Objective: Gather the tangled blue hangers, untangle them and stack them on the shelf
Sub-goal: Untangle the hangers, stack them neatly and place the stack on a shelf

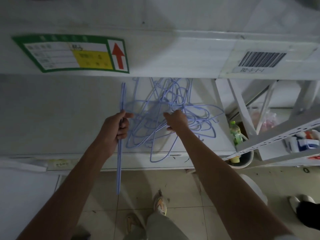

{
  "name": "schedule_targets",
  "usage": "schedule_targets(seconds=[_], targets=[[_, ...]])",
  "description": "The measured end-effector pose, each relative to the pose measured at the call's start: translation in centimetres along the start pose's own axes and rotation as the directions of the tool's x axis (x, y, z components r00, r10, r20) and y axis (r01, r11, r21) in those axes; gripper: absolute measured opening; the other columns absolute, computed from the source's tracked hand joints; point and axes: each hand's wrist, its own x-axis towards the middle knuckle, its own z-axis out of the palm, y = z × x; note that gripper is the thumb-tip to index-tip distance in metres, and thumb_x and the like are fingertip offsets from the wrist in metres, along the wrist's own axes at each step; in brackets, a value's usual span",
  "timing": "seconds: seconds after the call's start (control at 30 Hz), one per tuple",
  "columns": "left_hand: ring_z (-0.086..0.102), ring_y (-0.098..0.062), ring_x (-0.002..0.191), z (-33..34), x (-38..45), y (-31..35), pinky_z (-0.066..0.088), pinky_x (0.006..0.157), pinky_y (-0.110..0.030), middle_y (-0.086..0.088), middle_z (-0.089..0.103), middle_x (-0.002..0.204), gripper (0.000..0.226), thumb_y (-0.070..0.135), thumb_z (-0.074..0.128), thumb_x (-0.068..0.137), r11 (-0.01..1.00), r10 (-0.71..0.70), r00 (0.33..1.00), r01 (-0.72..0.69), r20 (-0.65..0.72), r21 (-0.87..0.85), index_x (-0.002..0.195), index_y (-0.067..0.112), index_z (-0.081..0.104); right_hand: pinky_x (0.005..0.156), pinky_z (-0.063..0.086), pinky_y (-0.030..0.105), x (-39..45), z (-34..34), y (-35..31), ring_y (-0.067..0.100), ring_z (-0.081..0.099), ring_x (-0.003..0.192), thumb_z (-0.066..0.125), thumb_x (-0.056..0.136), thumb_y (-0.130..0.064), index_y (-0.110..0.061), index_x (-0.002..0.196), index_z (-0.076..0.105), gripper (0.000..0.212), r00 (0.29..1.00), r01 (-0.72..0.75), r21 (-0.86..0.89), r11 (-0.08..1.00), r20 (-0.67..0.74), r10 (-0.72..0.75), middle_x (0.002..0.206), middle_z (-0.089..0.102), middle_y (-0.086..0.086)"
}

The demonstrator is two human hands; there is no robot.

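White shelf (83, 118) carries the tangled hangers (166, 118). Just left of this tangle, the left hand (119, 129) grips straight hangers (120, 153), their long axis running toward the person. The right hand (176, 120) pinches wires inside the tangle, so it is nearer.

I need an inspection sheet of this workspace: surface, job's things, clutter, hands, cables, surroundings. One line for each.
Surface: white shelf, lit dimly.
Job's things: tangled blue hangers in a heap on the shelf; straightened hanger bundle held upright.
Clutter: green bottle and white bucket to the right.
Hands: left hand grips the bundle; right hand pinches wires in the heap.
Cables: nothing seen.
Surroundings: green-bordered label, barcode label, tiled floor.
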Motion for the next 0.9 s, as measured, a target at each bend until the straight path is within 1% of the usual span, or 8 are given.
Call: schedule_targets(seconds=[0.1,0.23,0.5,0.57,0.6,0.67,0.7,0.9], targets=[[0.026,-0.001,0.036,-0.4,0.0,-0.3,0.019,0.036,-0.018,0.008,0.039,0.054,0.037,0.028,0.037,0.11,1.0,0.013,1.0,-0.013,-0.012,-0.004,0.103,0.009,0.067,0.092,0.059,0.042,1.3,1.0,-0.8,0.031,0.077,0.093,0.055,0.094,-0.057,-0.011,0.116,0.066,0.052,0.984,0.092,-0.28,0.956,-0.122,-0.13,0.1,0.077,0.011],[0.027,-0.001,0.035,-0.3,0.0,-0.8,0.017,0.037,-0.016,0.008,0.04,0.054,0.037,0.029,0.038,0.109,1.0,0.008,0.999,-0.009,-0.034,-0.02,0.1,0.01,0.068,0.093,0.059,0.042,2.5,2.8,-2.4,0.03,0.075,0.102,0.059,0.091,-0.059,-0.011,0.113,0.071,0.055,0.992,0.113,-0.244,0.963,-0.034,-0.125,0.107,0.078,0.011],[0.03,-0.002,0.036,-1.0,-0.5,-0.9,0.02,0.036,-0.015,0.008,0.044,0.055,0.036,0.028,0.037,0.11,0.999,0.031,0.997,-0.034,-0.073,-0.037,0.102,0.009,0.066,0.094,0.052,0.041,2.7,3.4,-4.7,0.037,0.063,0.121,0.062,0.092,-0.034,-0.009,0.126,0.063,0.041,0.964,0.185,-0.462,0.867,-0.086,-0.252,0.128,0.066,0.016],[0.03,-0.002,0.036,-1.4,-0.7,-0.6,0.02,0.037,-0.016,0.008,0.045,0.055,0.037,0.028,0.036,0.11,0.997,0.041,0.996,-0.045,-0.078,-0.055,0.102,0.008,0.066,0.089,0.055,0.039,2.6,2.9,-4.5,0.034,0.07,0.109,0.058,0.094,-0.029,-0.006,0.121,0.067,0.037,0.97,0.172,-0.325,0.93,-0.108,-0.217,0.123,0.07,0.019],[0.03,-0.002,0.036,-1.5,-0.8,-0.5,0.021,0.036,-0.016,0.008,0.045,0.055,0.037,0.029,0.036,0.11,0.997,0.044,0.996,-0.049,-0.074,-0.067,0.101,0.008,0.066,0.075,0.059,0.035,2.4,2.7,-4.3,0.03,0.074,0.089,0.057,0.095,-0.023,-0.004,0.11,0.071,0.028,0.978,0.183,-0.16,0.97,-0.076,-0.197,0.114,0.075,0.021],[0.031,-0.003,0.037,-1.6,-1.1,-0.2,0.021,0.036,-0.015,0.007,0.046,0.056,0.037,0.03,0.037,0.11,0.995,0.044,0.997,-0.049,-0.06,-0.084,0.101,0.008,0.066,0.046,0.046,0.025,0.9,2.6,-4.3,0.021,0.06,0.05,0.055,0.1,-0.013,-0.001,0.094,0.068,0.019,0.979,0.195,0.215,0.957,0.024,-0.205,0.096,0.078,0.025],[0.031,-0.003,0.037,-1.5,-1.2,-0.1,0.022,0.036,-0.015,0.006,0.046,0.057,0.037,0.031,0.038,0.109,0.995,0.045,0.997,-0.049,-0.055,-0.084,0.101,0.009,0.066,0.04,0.038,0.022,-0.1,2.5,-4.5,0.019,0.052,0.042,0.055,0.102,-0.01,-0.001,0.094,0.066,0.017,0.967,0.221,0.348,0.911,0.045,-0.252,0.088,0.076,0.026],[0.028,-0.002,0.037,-1.8,-2.3,0.1,0.02,0.037,-0.015,0.01,0.043,0.052,0.038,0.032,0.037,0.11,0.991,0.131,0.984,-0.129,-0.123,0.025,0.1,0.008,0.065,0.037,0.031,0.015,-7.3,4.9,-5.3,0.004,0.044,0.035,0.053,0.108,-0.016,0.0,0.094,0.065,0.024,0.874,0.363,0.553,0.75,0.078,-0.48,0.055,0.06,-0.002]])
